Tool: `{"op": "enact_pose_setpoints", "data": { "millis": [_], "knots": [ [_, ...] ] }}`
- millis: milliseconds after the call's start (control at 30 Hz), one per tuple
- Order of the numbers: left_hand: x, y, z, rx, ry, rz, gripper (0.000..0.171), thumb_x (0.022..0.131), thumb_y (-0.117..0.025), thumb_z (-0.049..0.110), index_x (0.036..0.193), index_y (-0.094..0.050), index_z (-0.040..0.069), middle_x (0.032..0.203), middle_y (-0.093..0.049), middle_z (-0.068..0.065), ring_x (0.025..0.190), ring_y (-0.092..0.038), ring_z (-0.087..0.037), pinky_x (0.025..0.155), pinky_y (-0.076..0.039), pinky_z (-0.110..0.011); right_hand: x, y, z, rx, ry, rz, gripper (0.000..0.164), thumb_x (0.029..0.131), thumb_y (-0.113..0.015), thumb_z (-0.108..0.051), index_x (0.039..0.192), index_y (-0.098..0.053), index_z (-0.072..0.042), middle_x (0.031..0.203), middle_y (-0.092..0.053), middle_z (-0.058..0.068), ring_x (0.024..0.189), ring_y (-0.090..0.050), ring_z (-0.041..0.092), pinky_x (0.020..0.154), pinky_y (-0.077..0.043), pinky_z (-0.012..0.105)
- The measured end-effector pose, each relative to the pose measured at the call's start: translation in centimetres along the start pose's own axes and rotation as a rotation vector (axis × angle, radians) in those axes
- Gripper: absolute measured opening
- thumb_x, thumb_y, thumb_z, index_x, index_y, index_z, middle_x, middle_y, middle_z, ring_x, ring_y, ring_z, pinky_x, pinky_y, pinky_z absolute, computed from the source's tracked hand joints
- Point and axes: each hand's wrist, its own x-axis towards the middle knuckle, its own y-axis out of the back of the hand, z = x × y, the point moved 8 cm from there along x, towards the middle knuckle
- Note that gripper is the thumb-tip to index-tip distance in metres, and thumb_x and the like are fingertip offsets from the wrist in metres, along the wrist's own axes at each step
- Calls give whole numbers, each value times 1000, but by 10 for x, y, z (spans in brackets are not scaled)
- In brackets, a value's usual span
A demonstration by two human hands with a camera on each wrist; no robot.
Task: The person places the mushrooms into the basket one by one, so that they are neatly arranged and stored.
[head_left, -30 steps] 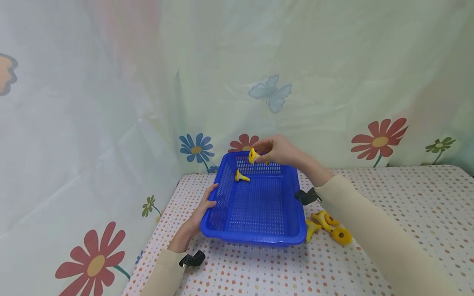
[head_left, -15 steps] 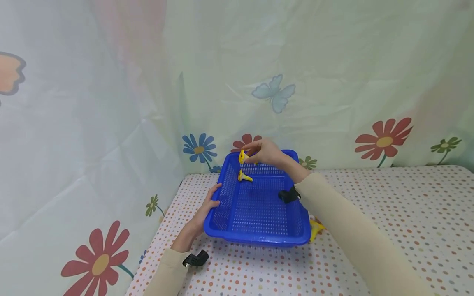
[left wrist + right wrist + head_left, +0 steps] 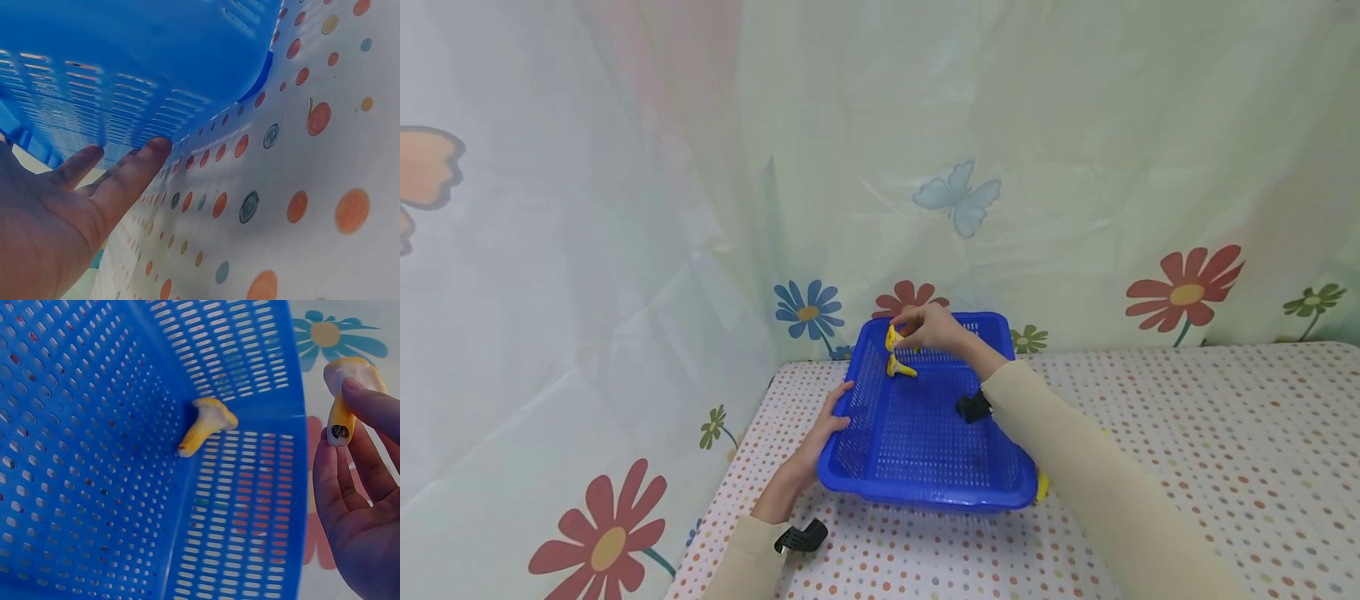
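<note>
A blue plastic basket with slotted walls stands tilted in the middle of the head view. My left hand holds its left rim, and in the left wrist view straight fingers lie against the slotted outside. Over the basket's far left part, my right hand pinches a yellow mushroom between thumb and fingers. Seen from the right wrist, that mushroom has a pale cap underside and a dark stem end, just outside the rim. A second yellow mushroom lies inside the basket, in the corner by the wall.
Part of another yellow mushroom shows on the table beside the basket's right side, mostly hidden. A dotted cloth covers the table. Flower-printed sheeting hangs close behind the basket and along the left.
My right hand has moved left and slightly down with its mushroom, to just above the one in the basket. The right forearm now covers most mushrooms on the table. My left hand keeps its hold.
</note>
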Motion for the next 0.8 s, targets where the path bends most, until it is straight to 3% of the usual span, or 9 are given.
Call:
{"op": "enact_pose_setpoints", "data": {
  "millis": [500,800],
  "knots": [
    [1,3,0,-5,3,1,56,90,-27,10,140,-7,29,143,-2,-11,123,-22,-39,88,-32,-48,11,-30,29,27,-122,0,37,72,-72,-16,108,-64,-13,89,-62,4,79,-58,18,69,-48,32],
    [2,0,0,-34,-6,-15,56,90,-25,8,140,-6,29,143,0,-14,123,-20,-42,89,-31,-51,11,-38,49,22,-161,-1,35,72,-72,-16,106,-65,-13,90,-62,3,84,-57,17,71,-47,32]
  ]
}}
